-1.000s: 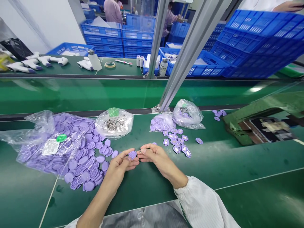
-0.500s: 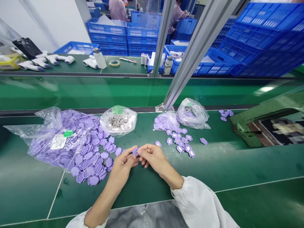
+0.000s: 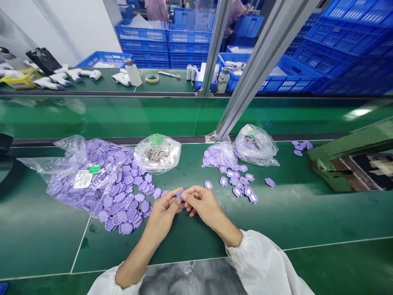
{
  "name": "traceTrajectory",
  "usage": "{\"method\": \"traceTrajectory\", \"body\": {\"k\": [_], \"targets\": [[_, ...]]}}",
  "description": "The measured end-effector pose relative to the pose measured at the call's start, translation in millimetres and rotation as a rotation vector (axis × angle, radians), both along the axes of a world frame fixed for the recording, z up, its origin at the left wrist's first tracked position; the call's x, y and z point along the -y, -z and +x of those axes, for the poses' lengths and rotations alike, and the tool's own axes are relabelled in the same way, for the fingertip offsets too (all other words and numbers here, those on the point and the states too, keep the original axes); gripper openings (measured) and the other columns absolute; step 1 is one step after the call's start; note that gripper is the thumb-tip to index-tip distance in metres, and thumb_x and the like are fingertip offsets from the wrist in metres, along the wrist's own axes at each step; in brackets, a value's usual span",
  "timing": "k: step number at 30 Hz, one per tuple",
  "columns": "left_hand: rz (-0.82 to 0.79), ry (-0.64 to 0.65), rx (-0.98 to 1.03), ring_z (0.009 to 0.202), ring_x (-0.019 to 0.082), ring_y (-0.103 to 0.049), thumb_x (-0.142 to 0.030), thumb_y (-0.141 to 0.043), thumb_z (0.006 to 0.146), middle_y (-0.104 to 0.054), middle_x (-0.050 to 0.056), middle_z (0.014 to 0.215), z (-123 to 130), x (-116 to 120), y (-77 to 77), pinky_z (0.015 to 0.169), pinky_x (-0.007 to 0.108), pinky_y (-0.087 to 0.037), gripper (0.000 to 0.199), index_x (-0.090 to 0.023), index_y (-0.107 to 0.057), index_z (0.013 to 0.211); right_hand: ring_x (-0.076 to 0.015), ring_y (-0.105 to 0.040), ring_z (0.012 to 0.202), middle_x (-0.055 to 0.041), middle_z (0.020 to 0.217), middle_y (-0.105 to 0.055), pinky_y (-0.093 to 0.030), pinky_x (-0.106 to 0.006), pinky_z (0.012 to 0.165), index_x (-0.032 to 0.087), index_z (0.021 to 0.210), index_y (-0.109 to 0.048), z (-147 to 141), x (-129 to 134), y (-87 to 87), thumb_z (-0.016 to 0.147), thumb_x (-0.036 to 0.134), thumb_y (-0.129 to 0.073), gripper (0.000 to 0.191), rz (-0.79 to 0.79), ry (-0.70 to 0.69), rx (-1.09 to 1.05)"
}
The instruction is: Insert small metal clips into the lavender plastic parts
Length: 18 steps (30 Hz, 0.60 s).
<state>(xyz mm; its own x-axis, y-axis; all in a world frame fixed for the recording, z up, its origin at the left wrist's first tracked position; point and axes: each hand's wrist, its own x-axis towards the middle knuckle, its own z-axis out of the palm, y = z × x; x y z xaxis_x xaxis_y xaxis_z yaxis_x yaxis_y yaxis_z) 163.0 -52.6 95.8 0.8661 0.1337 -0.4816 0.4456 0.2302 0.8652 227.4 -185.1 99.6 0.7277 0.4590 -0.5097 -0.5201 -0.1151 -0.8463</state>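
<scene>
My left hand pinches a small purple plastic piece between thumb and fingers. Against the same piece, the fingertips of my right hand are pressed together; whether they hold anything small is hidden. Left of my hands, many purple pieces spill from a clear plastic bag with a white label. A clear bag of small metal parts lies beyond my hands. To the right, several purple pieces with metal parts in them lie scattered before a small bag of purple pieces.
Another clear bag lies near a slanted metal post. A green machine stands at the right. Behind the green strip, a shelf holds white devices, a bottle and blue crates. People in pink sit farther back.
The view has shifted slightly, so the table's contents appear a little farther right. Both hands keep nearly the same pose around the purple piece.
</scene>
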Motion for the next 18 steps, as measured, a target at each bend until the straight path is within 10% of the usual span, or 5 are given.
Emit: {"method": "traceTrajectory", "body": {"k": [10,18], "targets": [[0.047,0.003,0.017,0.085,0.018,-0.070,-0.041,-0.064,0.081,-0.075,0.007,0.091,0,3,-3.9,0.081,0.028,-0.054,0.044,-0.014,-0.066,0.117,-0.0074,-0.052,0.045,0.0050,0.055,-0.056,-0.047,-0.019,0.043,0.015,0.098,-0.057,1,5,6.2,0.068,0.050,-0.072,0.049,-0.012,-0.027,-0.011],[-0.031,0.049,0.004,0.081,0.018,-0.071,-0.039,-0.066,0.081,-0.076,0.006,0.089,-3,-2,-1.2,0.085,0.030,-0.055,0.046,-0.013,-0.064,0.119,-0.0058,-0.053,0.046,0.0004,0.054,-0.059,-0.045,-0.017,0.047,0.012,0.075,-0.061,4,13,1.5,0.071,0.052,-0.069,0.041,-0.016,-0.159,-0.012]]}}
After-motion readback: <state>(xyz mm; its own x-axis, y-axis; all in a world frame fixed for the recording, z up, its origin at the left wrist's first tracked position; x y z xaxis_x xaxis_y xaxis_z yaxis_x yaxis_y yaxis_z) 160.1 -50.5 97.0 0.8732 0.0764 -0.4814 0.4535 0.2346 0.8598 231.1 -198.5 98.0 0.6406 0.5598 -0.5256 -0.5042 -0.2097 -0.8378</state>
